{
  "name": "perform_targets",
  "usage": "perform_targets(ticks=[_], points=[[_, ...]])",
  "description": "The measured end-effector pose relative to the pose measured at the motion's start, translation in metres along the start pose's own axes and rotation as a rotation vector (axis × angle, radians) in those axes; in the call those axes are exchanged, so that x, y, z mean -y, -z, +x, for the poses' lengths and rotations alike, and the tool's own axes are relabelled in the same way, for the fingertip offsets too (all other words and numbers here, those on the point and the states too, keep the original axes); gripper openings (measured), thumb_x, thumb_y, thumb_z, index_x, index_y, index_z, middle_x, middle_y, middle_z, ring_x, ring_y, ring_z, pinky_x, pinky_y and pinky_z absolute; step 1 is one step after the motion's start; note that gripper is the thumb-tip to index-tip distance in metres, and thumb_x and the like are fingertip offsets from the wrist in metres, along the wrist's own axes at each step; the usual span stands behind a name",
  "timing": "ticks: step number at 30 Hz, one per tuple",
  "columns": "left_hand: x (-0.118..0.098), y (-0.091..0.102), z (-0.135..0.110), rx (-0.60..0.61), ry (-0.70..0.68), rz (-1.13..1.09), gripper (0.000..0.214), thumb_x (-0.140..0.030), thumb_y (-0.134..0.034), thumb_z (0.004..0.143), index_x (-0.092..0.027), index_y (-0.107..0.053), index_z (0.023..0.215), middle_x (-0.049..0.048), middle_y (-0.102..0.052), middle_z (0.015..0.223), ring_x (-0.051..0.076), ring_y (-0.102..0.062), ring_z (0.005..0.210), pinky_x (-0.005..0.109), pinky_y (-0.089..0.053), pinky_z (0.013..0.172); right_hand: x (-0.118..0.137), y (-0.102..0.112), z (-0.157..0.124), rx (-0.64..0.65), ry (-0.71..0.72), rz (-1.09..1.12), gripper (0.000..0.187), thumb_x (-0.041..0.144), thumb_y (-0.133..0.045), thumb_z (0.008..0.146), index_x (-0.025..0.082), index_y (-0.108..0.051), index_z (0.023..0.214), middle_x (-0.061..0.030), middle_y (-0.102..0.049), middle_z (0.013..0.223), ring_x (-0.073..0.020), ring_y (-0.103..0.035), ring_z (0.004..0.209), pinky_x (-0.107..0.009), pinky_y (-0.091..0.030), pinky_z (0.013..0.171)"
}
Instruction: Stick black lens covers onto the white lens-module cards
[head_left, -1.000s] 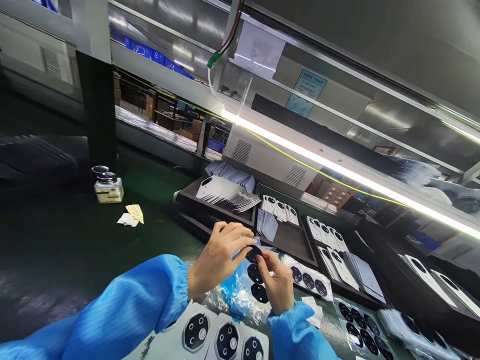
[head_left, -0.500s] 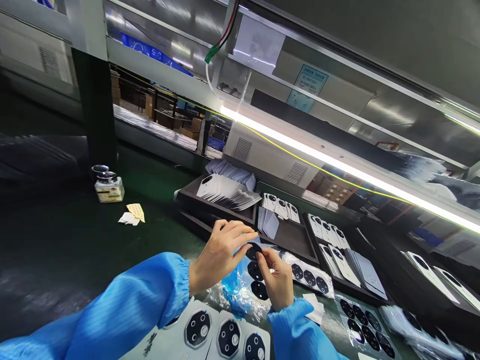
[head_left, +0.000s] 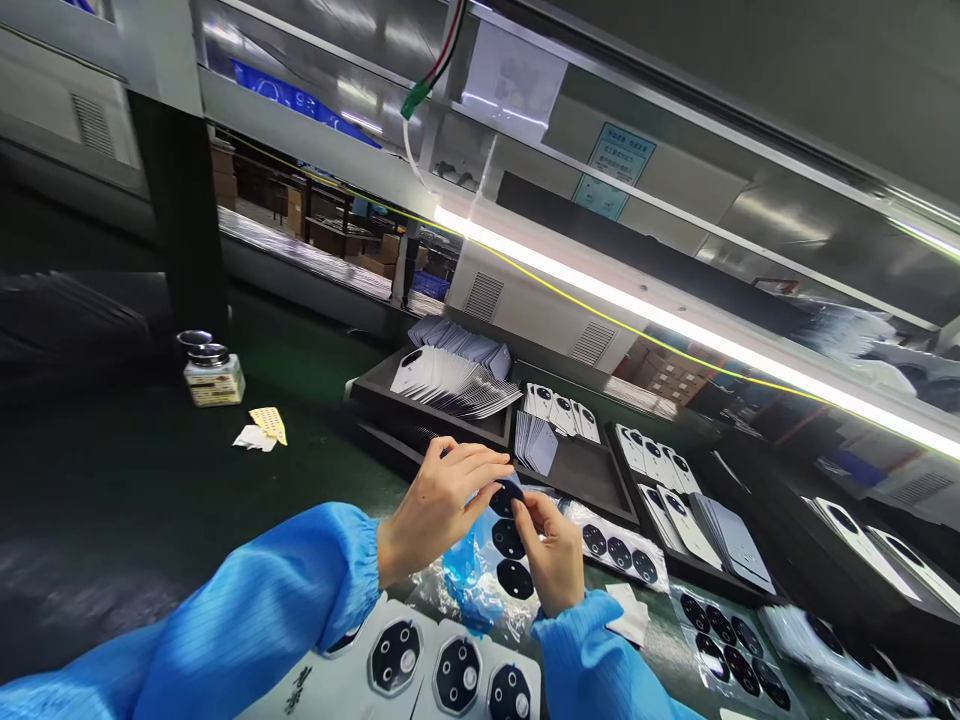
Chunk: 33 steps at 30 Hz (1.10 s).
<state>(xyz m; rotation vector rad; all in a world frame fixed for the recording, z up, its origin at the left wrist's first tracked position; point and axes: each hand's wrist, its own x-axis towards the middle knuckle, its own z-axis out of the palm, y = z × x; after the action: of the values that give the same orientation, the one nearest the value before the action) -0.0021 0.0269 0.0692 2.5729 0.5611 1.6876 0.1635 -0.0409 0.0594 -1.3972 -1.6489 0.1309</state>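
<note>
My left hand pinches the upper edge of a plastic film sheet with a blue backing. My right hand holds a black octagonal camera-lens piece between thumb and fingertips, at the sheet's top, touching my left fingertips. Two more black pieces stay on the sheet below it. Under my left forearm lie white phone back covers with black camera rings. Whether the held piece has come fully off the film is hidden by my fingers.
Dark trays hold fanned stacks of white phone backs beyond my hands. To the right lie film sheets of black pieces and a white wipe. On the green mat at left stand a small glass jar and yellow-and-white paper scraps.
The whole view has shifted slightly as my head moved. My hands have drawn a little closer around the black piece, and the sheet stays in nearly the same place.
</note>
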Motion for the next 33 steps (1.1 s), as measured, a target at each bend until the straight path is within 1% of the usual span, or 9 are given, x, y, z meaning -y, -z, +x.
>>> perform_targets(ticks=[5, 10, 21, 28, 33], points=[[0.0018, -0.0018, -0.0005, -0.013, 0.008, -0.034, 0.017, -0.016, -0.046, 0.095, -0.021, -0.061, 0.102, 0.0033, -0.074, 0.108, 0.017, -0.067, 0.100, 0.036, -0.038, 0.085, 0.0001, -0.0008, -0.0002, -0.001, -0.004, 0.009, 0.020, 0.031, -0.050, 0.089, 0.019, -0.065, 0.087, -0.0005, -0.072, 0.074, -0.0136, -0.068, 0.065, -0.019, -0.053, 0.062], [0.0031, -0.0023, -0.0011, 0.013, 0.047, -0.055, 0.016, -0.018, -0.046, 0.094, -0.021, -0.062, 0.096, 0.0052, -0.074, 0.108, 0.020, -0.067, 0.101, 0.037, -0.041, 0.085, 0.0017, -0.0006, -0.0005, -0.007, -0.002, 0.003, 0.020, 0.031, -0.050, 0.089, 0.019, -0.065, 0.085, -0.0002, -0.071, 0.072, -0.0133, -0.067, 0.062, -0.019, -0.052, 0.060], [0.0043, -0.0005, 0.0008, 0.014, 0.068, -0.092, 0.011, -0.015, -0.050, 0.092, -0.021, -0.059, 0.089, 0.0036, -0.074, 0.105, 0.020, -0.067, 0.103, 0.037, -0.040, 0.084, 0.0023, -0.0004, -0.0007, -0.011, 0.016, -0.003, 0.019, 0.030, -0.050, 0.089, 0.019, -0.064, 0.084, 0.0008, -0.070, 0.069, -0.0127, -0.066, 0.060, -0.018, -0.051, 0.058], [0.0051, -0.0010, 0.0012, -0.014, 0.064, -0.107, 0.010, -0.015, -0.051, 0.092, -0.021, -0.058, 0.095, 0.0017, -0.075, 0.104, 0.018, -0.067, 0.101, 0.036, -0.039, 0.085, 0.0057, -0.0001, -0.0010, 0.003, 0.041, -0.006, 0.020, 0.030, -0.048, 0.091, 0.019, -0.064, 0.086, 0.0011, -0.070, 0.071, -0.0120, -0.067, 0.062, -0.017, -0.052, 0.059], [0.0021, 0.0014, 0.0026, 0.007, 0.095, -0.136, 0.012, -0.017, -0.050, 0.093, -0.023, -0.059, 0.097, 0.0010, -0.074, 0.104, 0.019, -0.066, 0.101, 0.038, -0.039, 0.088, 0.0057, -0.0004, -0.0009, 0.002, 0.073, -0.040, 0.021, 0.029, -0.047, 0.092, 0.020, -0.065, 0.088, 0.0007, -0.071, 0.073, -0.0122, -0.067, 0.062, -0.017, -0.052, 0.058]])
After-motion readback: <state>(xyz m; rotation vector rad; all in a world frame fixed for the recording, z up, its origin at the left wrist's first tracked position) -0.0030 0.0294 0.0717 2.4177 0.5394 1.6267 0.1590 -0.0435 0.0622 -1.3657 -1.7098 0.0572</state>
